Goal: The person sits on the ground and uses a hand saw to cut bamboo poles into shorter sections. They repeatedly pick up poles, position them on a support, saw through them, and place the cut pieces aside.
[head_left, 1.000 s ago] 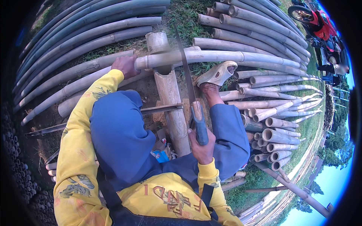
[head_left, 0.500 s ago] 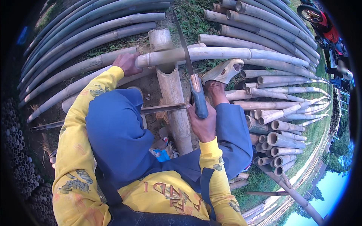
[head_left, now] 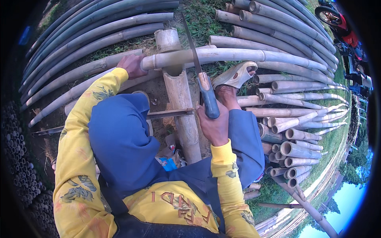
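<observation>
My right hand (head_left: 214,126) is wrapped around the dark grip of a handsaw (head_left: 208,93). The saw's long narrow blade points away from me and crosses a bamboo pole (head_left: 234,56), just right of the notched support. At that pole's left end, my left hand (head_left: 132,66) is closed on it. The pole lies crosswise in the notch of a thick bamboo support (head_left: 183,107), which slopes away from me between my legs. My sandalled right foot (head_left: 235,75) is beside the pole, right of the blade. Whether the blade has cut into the pole is too small to tell.
Long bamboo poles (head_left: 99,33) lie at the far left, and more poles (head_left: 285,29) at the far right. Cut bamboo pieces (head_left: 295,150) are stacked on the right. A bamboo strip (head_left: 170,114) crosses the support. A red motorcycle (head_left: 345,29) stands at the upper right.
My right hand and the saw have shifted slightly away from me. My left hand stays at the pole's end, and the pole keeps nearly the same place.
</observation>
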Motion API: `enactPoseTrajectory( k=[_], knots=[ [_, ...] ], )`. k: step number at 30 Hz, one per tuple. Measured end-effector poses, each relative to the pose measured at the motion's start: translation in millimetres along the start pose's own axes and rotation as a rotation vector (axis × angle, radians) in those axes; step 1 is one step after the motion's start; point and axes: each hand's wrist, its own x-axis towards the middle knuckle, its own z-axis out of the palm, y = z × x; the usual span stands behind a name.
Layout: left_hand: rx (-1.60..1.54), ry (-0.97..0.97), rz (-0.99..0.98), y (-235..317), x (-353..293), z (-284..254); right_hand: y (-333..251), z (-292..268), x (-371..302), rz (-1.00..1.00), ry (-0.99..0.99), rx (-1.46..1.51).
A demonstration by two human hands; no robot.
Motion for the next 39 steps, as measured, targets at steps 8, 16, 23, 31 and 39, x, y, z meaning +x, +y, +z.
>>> enactPoseTrajectory(
  k=[8,16,23,31,39],
  knots=[
    [0.027,-0.043,-0.053,1,-9,-3,-47,-71,-143,0.054,-0.013,-0.155],
    [-0.003,-0.031,0.006,3,5,-8,0,6,29,-0.05,0.003,-0.025],
    [-0.019,-0.051,-0.036,-1,-7,-8,-43,-71,-144,0.072,-0.063,-0.177],
    [0.039,-0.048,-0.018,1,7,-6,8,-2,16,-0.032,0.008,-0.006],
    [0.016,-0.089,-0.045,4,2,-12,-14,-24,-62,0.027,0.063,0.042]
  ],
)
